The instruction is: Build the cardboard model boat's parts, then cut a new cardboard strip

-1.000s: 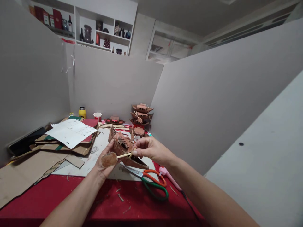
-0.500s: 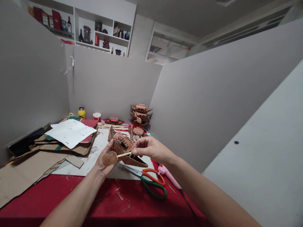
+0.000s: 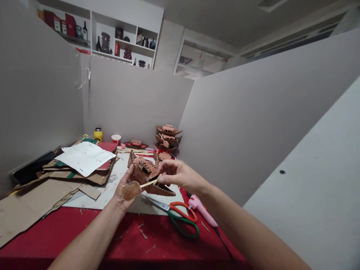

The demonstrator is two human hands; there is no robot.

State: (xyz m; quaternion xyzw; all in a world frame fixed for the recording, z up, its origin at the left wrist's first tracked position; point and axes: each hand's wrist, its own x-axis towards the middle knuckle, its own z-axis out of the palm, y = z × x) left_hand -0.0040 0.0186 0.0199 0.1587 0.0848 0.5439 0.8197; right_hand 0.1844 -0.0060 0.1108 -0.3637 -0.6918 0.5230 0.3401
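My left hand (image 3: 125, 193) is closed around the side of a brown cardboard model boat (image 3: 143, 172), which is tilted above the white board. The boat has a ridged cabin roof and pointed ends. Between the fingertips of my right hand (image 3: 176, 174) is the end of a thin wooden stick, part of a small paddle (image 3: 131, 190). Its rounded brown blade lies over my left palm, and the stick crosses the near side of the boat. Scissors (image 3: 180, 216) with one orange and one green handle lie below the boat.
A pink glue gun (image 3: 203, 210) with a cord lies right of the scissors. Stacked model boats (image 3: 168, 130) stand at the back. Cardboard sheets (image 3: 33, 202) and a drawn paper (image 3: 87, 157) cover the left side. A yellow bottle (image 3: 98, 134) and paper cup (image 3: 116, 138) stand behind.
The view has shifted slightly. Both hands keep hold of the boat and the paddle in nearly the same place.
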